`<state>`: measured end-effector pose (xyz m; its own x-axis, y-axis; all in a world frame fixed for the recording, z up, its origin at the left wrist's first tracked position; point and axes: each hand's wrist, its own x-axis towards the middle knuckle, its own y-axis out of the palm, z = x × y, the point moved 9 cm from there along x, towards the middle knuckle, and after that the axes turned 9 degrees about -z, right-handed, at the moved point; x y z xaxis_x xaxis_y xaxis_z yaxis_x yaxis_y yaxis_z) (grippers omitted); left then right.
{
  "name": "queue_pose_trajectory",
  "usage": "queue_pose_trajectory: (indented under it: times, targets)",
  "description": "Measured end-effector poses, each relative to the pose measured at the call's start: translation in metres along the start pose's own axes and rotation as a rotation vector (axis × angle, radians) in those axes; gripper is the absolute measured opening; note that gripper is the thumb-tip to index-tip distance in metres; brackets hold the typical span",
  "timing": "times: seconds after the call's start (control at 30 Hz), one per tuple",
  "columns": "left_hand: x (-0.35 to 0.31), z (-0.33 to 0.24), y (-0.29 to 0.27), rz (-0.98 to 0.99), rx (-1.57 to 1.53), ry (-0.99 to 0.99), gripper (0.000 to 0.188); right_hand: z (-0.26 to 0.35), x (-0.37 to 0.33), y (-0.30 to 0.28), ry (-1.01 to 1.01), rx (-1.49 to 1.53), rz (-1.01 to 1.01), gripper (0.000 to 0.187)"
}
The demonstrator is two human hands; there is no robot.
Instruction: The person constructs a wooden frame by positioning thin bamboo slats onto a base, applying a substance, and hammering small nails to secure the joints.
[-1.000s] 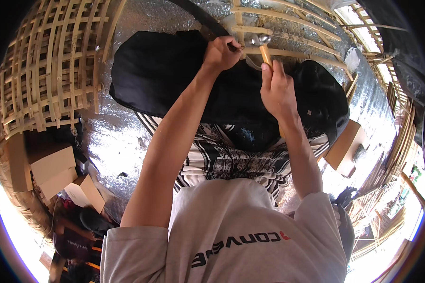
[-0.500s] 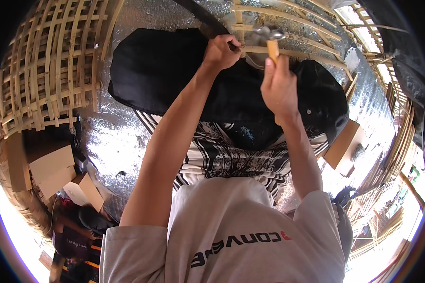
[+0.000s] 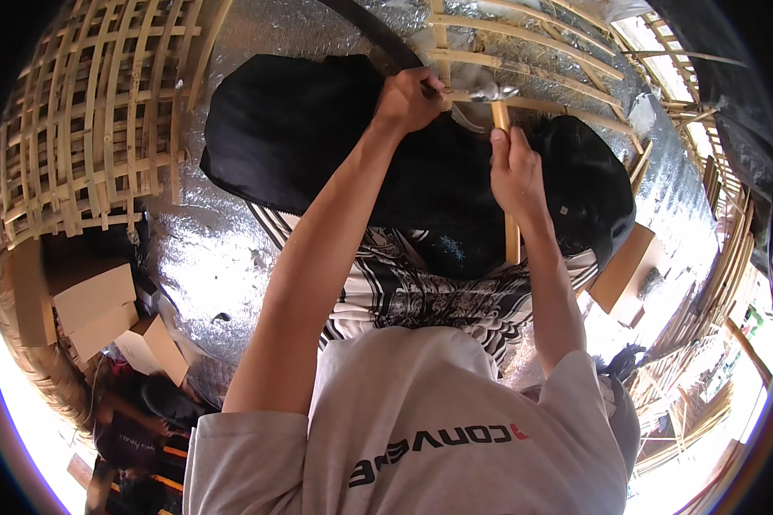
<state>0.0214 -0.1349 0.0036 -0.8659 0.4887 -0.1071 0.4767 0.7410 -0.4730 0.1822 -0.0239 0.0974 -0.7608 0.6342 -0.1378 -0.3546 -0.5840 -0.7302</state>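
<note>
My right hand [image 3: 517, 176] is wrapped around the yellow wooden handle of a claw hammer [image 3: 502, 113]. Its metal head is beside a bamboo lattice [image 3: 528, 64], close to my left fingertips. My left hand [image 3: 410, 101] is closed, fingers pinched, at a crossing of the lattice strips; what it pinches is hidden. A dark curved strip [image 3: 365, 26] runs from the top edge down to that hand. Black cloth [image 3: 292, 129] covers my legs beneath both forearms.
A woven bamboo panel [image 3: 86, 120] stands on the left. Cardboard boxes [image 3: 94, 309] lie below it, with another cardboard piece [image 3: 624, 270] at the right. Shiny silver sheeting [image 3: 206, 266] covers the floor. Another person [image 3: 133, 438] is at lower left.
The hammer and my right hand have come down toward me and slightly right. My left hand stays closed at the lattice crossing, shifted only slightly.
</note>
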Motion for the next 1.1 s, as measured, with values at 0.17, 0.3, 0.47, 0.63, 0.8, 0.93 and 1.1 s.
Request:
queue_pose_trajectory:
  times: [0.17,0.3,0.47,0.63,0.8,0.93,1.1]
  targets:
    - [-0.006,-0.014,-0.001,-0.012,0.072,0.101,0.023,0.018,-0.002,-0.01,0.066,0.207,-0.027,0.025]
    - [-0.008,-0.019,-0.001,-0.06,0.12,0.222,0.03,-0.003,-0.004,0.002,-0.05,0.169,-0.032,0.022]
    - [-0.006,-0.048,-0.013,-0.115,0.322,0.406,0.011,-0.036,-0.015,0.014,0.197,0.262,-0.022,0.022]
    - [-0.001,-0.049,-0.009,0.022,0.37,0.473,0.019,-0.034,-0.019,0.017,0.315,0.326,0.007,0.025]
    - [0.01,-0.036,-0.001,0.135,0.228,0.419,0.031,-0.037,-0.02,0.02,0.277,0.316,-0.01,0.024]
    - [0.006,-0.036,0.006,0.093,0.171,0.43,0.035,-0.034,-0.013,0.02,0.208,0.309,-0.032,0.024]
    - [0.001,-0.044,0.009,0.038,0.224,0.52,0.034,-0.036,-0.009,0.01,0.264,0.365,-0.058,0.025]
